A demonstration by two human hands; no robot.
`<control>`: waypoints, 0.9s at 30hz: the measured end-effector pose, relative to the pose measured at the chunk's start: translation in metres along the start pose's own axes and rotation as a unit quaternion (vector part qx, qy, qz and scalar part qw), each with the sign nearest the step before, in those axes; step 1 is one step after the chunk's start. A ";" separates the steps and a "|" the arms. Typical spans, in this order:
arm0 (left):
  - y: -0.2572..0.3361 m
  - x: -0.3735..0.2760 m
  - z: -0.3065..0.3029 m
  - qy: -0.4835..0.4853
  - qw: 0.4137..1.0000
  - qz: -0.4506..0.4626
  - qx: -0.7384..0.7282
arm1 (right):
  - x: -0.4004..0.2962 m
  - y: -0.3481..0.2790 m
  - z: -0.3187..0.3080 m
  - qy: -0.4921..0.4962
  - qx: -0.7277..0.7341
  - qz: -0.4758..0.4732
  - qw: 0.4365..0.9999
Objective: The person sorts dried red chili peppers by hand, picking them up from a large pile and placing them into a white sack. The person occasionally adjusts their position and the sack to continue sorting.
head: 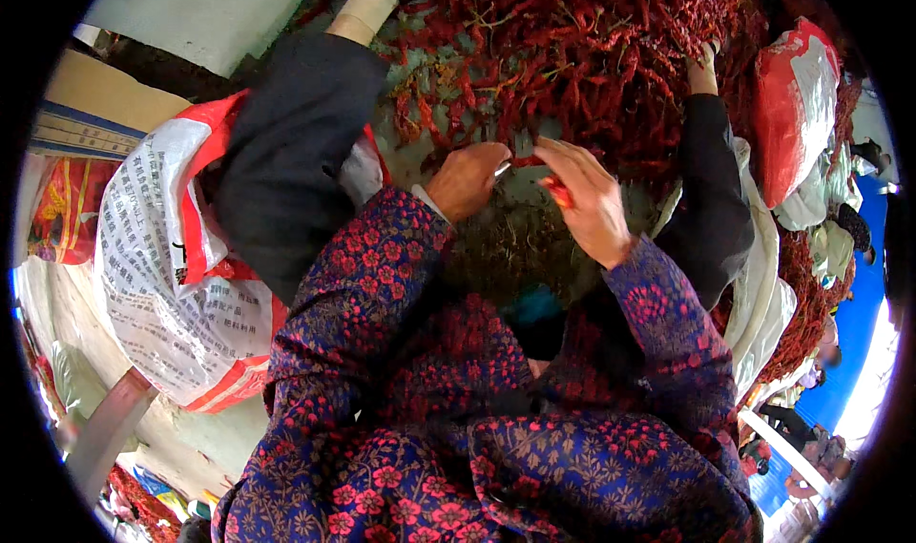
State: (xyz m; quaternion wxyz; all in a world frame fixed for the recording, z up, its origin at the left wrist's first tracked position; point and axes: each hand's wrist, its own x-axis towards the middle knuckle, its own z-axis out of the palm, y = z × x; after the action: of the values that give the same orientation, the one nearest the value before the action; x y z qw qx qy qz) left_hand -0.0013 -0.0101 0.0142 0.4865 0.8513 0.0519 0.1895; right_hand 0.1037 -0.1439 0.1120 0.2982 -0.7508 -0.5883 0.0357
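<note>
My left hand (469,181) is closed, its thumb and forefinger together. A small, shiny, pale thing (503,169) shows at its fingertips; too small to name. A dried red chili pepper (528,161) spans the gap from these fingertips towards my right hand (588,203). That hand is slightly blurred, with fingers bent around a small red-orange thing (558,191), partly hidden. In front of both hands lies a wide heap of dried red chili peppers (572,63), some with stems. Below them, between my legs, loose stems and bits (529,249) lie on the dark ground.
A red-and-white woven sack (179,328) bearing writing stands at my left leg. Another red-and-white sack (794,113) and a white sack (755,292) are on the right. Cardboard (107,106) lies at the far left. Other people (816,450) and more chilies (798,321) appear at the right.
</note>
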 end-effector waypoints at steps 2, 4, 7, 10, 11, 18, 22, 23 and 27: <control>0.004 -0.001 -0.001 -0.014 1.000 -0.002 -0.020 | 0.003 0.012 0.015 -0.077 -0.047 0.023 0.996; 0.004 0.000 -0.001 -0.022 0.999 -0.010 -0.038 | 0.001 0.025 0.026 -0.205 -0.040 0.162 0.964; 0.004 0.004 -0.005 -0.082 0.987 -0.066 -0.123 | -0.001 0.028 0.023 -0.163 0.185 0.244 0.938; 0.010 0.006 -0.008 -0.137 0.978 -0.111 -0.109 | 0.002 0.034 0.017 -0.241 0.203 0.294 0.902; 0.008 0.005 -0.006 -0.129 0.982 -0.097 -0.098 | 0.002 0.035 0.017 -0.257 0.205 0.300 0.895; 0.007 0.001 -0.005 -0.091 0.995 -0.037 -0.017 | 0.003 0.033 0.021 -0.268 0.227 0.312 0.883; 0.009 -0.003 0.003 -0.026 0.999 -0.040 -0.001 | -0.002 0.027 0.031 -0.203 0.173 0.245 0.932; 0.010 -0.005 0.005 -0.006 0.999 -0.046 0.001 | -0.002 0.022 0.033 -0.185 0.142 0.223 0.947; 0.004 -0.009 0.020 0.054 0.995 -0.068 0.045 | -0.012 0.012 0.044 -0.154 0.115 0.158 0.968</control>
State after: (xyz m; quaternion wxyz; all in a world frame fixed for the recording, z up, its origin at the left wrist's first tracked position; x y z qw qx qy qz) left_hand -0.0021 -0.0312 0.0065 0.4560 0.8552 0.1446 0.1995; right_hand 0.0929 -0.1386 0.0667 0.2788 -0.7800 -0.4933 0.2654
